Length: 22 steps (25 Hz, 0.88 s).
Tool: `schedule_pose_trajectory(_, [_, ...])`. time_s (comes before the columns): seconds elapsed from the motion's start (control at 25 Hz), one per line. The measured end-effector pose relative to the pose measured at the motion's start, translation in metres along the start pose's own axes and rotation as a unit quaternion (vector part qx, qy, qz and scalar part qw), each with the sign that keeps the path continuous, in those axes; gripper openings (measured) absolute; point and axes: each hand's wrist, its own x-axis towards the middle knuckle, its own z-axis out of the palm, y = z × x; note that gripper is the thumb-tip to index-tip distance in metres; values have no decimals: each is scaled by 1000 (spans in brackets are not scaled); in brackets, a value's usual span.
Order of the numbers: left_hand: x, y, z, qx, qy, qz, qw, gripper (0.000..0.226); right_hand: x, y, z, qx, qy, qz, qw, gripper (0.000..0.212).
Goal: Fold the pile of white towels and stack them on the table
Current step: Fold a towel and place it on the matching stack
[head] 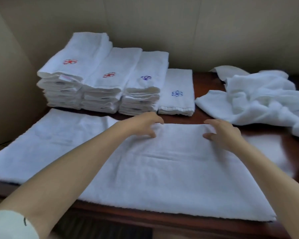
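My left hand [145,124] and right hand [221,133] pinch the towel [162,169] mid-frame; next I think I fold it over.

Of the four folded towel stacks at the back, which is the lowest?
The rightmost stack, with a blue flower mark on top. It looks like a single folded towel, while the three stacks to its left are each several towels high.

A dark wooden table [178,118] carries four stacks of folded towels [100,90] from ten to twelve o'clock, stepping down in height rightward. A loose pile [266,100] sits at two o'clock. A spread towel [171,169] covers the centre, its left end reaching nine o'clock.
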Motion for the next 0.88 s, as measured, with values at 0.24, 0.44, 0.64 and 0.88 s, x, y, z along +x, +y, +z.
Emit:
schedule_pose_trajectory(0.24, [32, -3, -1, 76, -27, -52, 995, 60, 13, 22, 4, -41, 89, -2, 995, 35])
schedule_pose_trajectory(0.44, [41, 4, 3, 161, 133, -68, 976, 21, 13, 29, 5, -8, 296, 7, 955, 16])
schedule_pose_trajectory(0.64, [-9, 12, 5, 198, 343, 113, 911, 13, -37, 27, 2, 1, 473, 2, 881, 13])
schedule_pose_trajectory(0.88, [-78, 36, 46, 209, 292, 233, 904, 15, -103, 39, 25, 6, 443, 39, 896, 26])
